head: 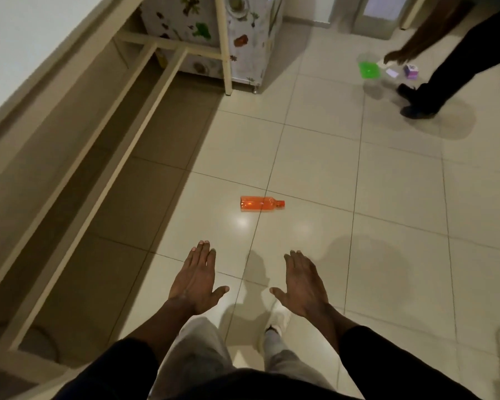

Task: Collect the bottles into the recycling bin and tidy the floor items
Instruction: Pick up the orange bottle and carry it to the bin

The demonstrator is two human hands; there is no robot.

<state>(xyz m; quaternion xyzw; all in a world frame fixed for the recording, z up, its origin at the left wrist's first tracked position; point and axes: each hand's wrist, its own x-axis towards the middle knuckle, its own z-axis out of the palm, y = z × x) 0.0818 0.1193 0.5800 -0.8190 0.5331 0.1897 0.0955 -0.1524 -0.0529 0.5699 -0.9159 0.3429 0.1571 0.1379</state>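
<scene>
The orange bottle is lying on its side on the tiled floor, cap pointing right, well ahead of both hands. It is looking like light, stiff plastic, smooth and likely to roll, so gripping around the middle of its body seems safest. The left hand and right hand are hovering palms down, fingers straight and close together, thumbs out, holding and touching nothing.

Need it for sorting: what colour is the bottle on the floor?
Orange; the bottle shows best in the head view.
</scene>
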